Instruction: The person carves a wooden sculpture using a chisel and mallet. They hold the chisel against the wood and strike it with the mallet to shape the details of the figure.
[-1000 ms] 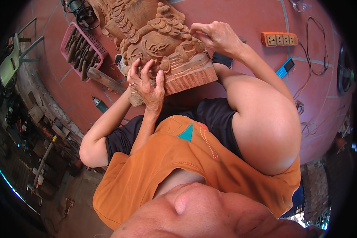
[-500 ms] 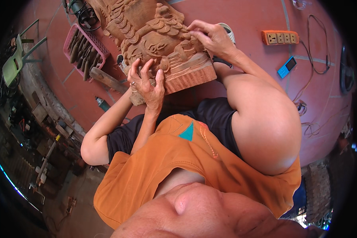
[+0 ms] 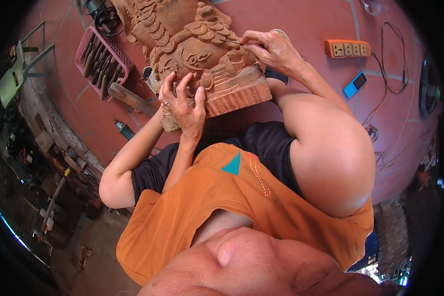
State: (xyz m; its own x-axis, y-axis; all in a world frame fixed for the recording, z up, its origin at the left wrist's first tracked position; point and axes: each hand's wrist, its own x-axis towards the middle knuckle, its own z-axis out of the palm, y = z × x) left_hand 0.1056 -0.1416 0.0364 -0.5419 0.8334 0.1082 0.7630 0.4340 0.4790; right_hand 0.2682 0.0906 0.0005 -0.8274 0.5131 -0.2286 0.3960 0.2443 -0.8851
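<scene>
A brown wood carving (image 3: 195,55) with scale and swirl relief lies before me, its flat cut end towards me. Against its near left corner rests my left hand (image 3: 184,109), fingers spread and curved, a ring on one finger. My right hand (image 3: 273,49) pinches a thin dark pointed tool (image 3: 230,42) at the carving's right side. The tool's tip meets the overlapping scales; its rear end is hidden in my fingers. Beside my left hand a wooden mallet (image 3: 130,97) lies at an angle.
A pink basket (image 3: 127,59) of wooden-handled tools stands left of the carving, near a green cylindrical tool (image 3: 125,130). Rightward on the red tiles are an orange power strip (image 3: 348,48) with its cord and a blue phone (image 3: 354,86). A green chair (image 3: 15,74) stands far left.
My right hand has drawn back a little to the right from the carving, and the thin tool in its fingers now shows. My left hand has stayed in place.
</scene>
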